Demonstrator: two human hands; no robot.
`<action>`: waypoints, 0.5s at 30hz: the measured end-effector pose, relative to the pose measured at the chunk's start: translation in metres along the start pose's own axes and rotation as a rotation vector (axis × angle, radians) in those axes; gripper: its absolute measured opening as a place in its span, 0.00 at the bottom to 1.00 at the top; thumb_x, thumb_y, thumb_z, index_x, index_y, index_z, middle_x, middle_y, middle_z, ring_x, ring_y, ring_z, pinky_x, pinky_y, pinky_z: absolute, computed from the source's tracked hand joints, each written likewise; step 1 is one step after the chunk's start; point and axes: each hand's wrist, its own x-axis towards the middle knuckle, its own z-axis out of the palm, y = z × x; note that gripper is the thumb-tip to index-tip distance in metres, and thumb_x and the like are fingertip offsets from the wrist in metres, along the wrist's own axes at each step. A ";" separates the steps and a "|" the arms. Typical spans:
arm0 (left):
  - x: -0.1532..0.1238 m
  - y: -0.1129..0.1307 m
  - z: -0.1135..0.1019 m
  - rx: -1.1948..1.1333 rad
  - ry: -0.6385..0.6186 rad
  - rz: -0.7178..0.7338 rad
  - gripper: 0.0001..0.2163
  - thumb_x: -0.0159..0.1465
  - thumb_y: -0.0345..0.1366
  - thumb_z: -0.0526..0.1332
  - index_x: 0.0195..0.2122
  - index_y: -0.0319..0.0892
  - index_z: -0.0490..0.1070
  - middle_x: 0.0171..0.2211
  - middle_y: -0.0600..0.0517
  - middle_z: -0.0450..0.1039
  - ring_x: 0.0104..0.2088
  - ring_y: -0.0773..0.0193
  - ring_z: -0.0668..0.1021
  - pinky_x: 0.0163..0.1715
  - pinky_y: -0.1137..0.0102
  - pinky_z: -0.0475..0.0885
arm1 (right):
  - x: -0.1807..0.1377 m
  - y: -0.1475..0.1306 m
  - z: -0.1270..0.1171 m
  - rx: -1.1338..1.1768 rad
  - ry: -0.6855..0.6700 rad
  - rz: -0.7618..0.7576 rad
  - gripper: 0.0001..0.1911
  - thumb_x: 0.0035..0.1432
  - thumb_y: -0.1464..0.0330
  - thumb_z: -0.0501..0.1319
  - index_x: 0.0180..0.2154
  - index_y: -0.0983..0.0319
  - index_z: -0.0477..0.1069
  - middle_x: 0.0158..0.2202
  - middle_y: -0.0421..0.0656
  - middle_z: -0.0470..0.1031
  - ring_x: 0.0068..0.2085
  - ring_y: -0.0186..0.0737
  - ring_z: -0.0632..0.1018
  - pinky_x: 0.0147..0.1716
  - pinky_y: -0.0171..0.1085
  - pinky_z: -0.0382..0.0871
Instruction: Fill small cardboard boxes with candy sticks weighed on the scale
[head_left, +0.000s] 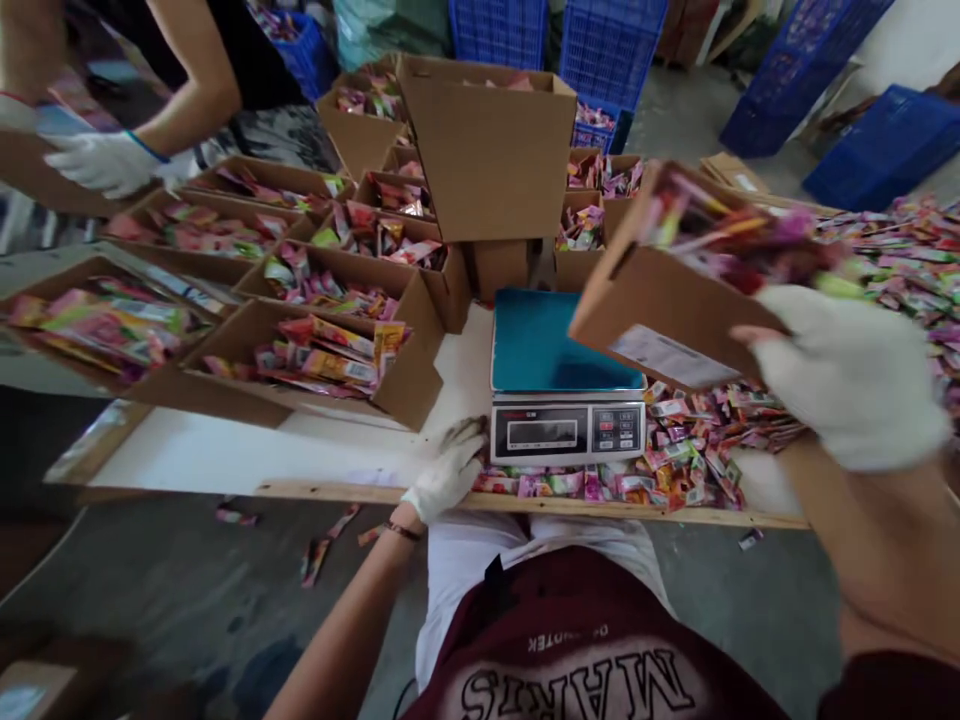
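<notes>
My right hand (855, 375), in a white glove with bare fingertips, grips the near right corner of a cardboard box (667, 310). Colourful small packets (720, 230) fill the box, which is tilted in the air over the right side of a digital scale (568, 430). The scale's blue-green pan (555, 340) has nothing on it. My left hand (448, 472), gloved too, lies on the white tabletop just left of the scale, fingers stretched out and holding nothing. Loose packets (690, 455) lie in front of the scale and to its right.
Several packet-filled cardboard boxes (330, 355) crowd the left and back. A taller box (487, 150) stands behind the scale. A heap of packets (892, 260) spreads at right. A co-worker's gloved hand (105, 163) holds a box at upper left. Blue crates (611, 50) stand behind.
</notes>
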 end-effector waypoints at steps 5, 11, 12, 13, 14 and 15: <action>-0.029 0.014 0.003 0.124 0.028 -0.044 0.14 0.65 0.31 0.53 0.41 0.43 0.80 0.51 0.42 0.78 0.57 0.51 0.76 0.61 0.55 0.73 | 0.083 -0.055 0.074 -0.044 -0.197 -0.254 0.17 0.66 0.69 0.57 0.53 0.61 0.77 0.38 0.47 0.82 0.39 0.47 0.80 0.39 0.41 0.68; -0.041 0.019 0.010 0.247 0.069 -0.292 0.19 0.65 0.33 0.54 0.55 0.39 0.73 0.50 0.40 0.78 0.49 0.50 0.80 0.51 0.57 0.76 | 0.073 -0.029 0.071 0.256 -0.013 -0.393 0.24 0.65 0.66 0.61 0.62 0.63 0.69 0.59 0.53 0.75 0.60 0.53 0.74 0.60 0.50 0.67; -0.038 0.022 0.009 0.259 0.034 -0.303 0.18 0.65 0.33 0.54 0.55 0.39 0.73 0.51 0.40 0.78 0.49 0.49 0.80 0.51 0.57 0.76 | 0.065 -0.014 0.071 0.327 0.075 -0.341 0.28 0.66 0.64 0.61 0.65 0.62 0.64 0.63 0.53 0.72 0.63 0.53 0.72 0.62 0.50 0.66; -0.034 0.026 0.007 0.273 -0.001 -0.310 0.18 0.66 0.34 0.55 0.55 0.39 0.73 0.51 0.39 0.77 0.49 0.49 0.80 0.51 0.57 0.75 | 0.055 0.002 0.075 0.388 0.147 -0.252 0.31 0.67 0.62 0.59 0.68 0.62 0.59 0.64 0.54 0.69 0.64 0.52 0.71 0.63 0.51 0.66; -0.030 0.031 0.005 0.291 -0.029 -0.319 0.18 0.66 0.35 0.55 0.54 0.39 0.74 0.52 0.39 0.77 0.49 0.48 0.80 0.51 0.58 0.75 | 0.044 0.019 0.085 0.434 0.181 -0.141 0.32 0.68 0.62 0.56 0.70 0.63 0.56 0.64 0.54 0.69 0.64 0.51 0.72 0.63 0.50 0.67; -0.025 0.035 0.002 0.313 -0.050 -0.333 0.18 0.65 0.35 0.55 0.54 0.39 0.74 0.52 0.39 0.76 0.49 0.47 0.80 0.50 0.58 0.75 | 0.031 0.034 0.100 0.459 0.170 -0.022 0.31 0.69 0.63 0.53 0.70 0.64 0.54 0.63 0.55 0.70 0.62 0.49 0.73 0.62 0.49 0.68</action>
